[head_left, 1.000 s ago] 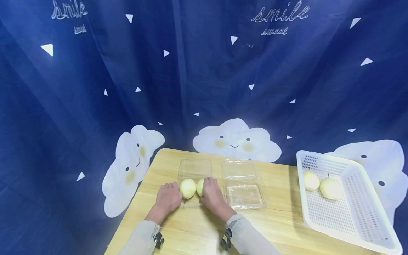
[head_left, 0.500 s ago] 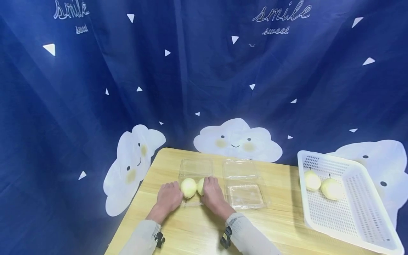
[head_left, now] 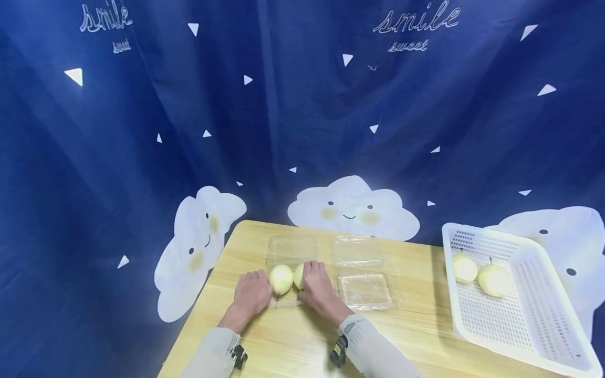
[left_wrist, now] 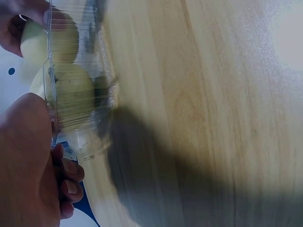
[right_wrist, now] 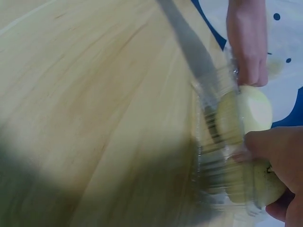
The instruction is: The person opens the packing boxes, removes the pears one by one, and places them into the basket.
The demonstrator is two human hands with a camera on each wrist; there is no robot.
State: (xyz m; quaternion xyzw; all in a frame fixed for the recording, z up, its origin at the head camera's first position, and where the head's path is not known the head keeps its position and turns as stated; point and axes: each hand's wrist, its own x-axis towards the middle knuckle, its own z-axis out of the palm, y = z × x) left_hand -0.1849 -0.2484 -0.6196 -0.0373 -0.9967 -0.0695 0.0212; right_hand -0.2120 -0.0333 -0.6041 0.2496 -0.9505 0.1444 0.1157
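Note:
Two pale yellow pears, the left pear (head_left: 281,279) and the right pear (head_left: 299,276), sit side by side in the base of a clear plastic box (left_wrist: 75,101) with its lid (head_left: 292,249) folded back. At the box's left end, my left hand (head_left: 253,290) pinches the rim, thumb near the left pear and other fingers curled outside the wall. My right hand (head_left: 317,287) grips the right pear, thumb on the near side in the right wrist view; that hand covers much of this pear in the head view.
A second clear plastic box (head_left: 365,290) lies open to the right. Farther right, a white perforated basket (head_left: 515,325) holds two more pears (head_left: 493,280). The wooden table (head_left: 402,341) ends at a blue curtain (head_left: 321,115) behind.

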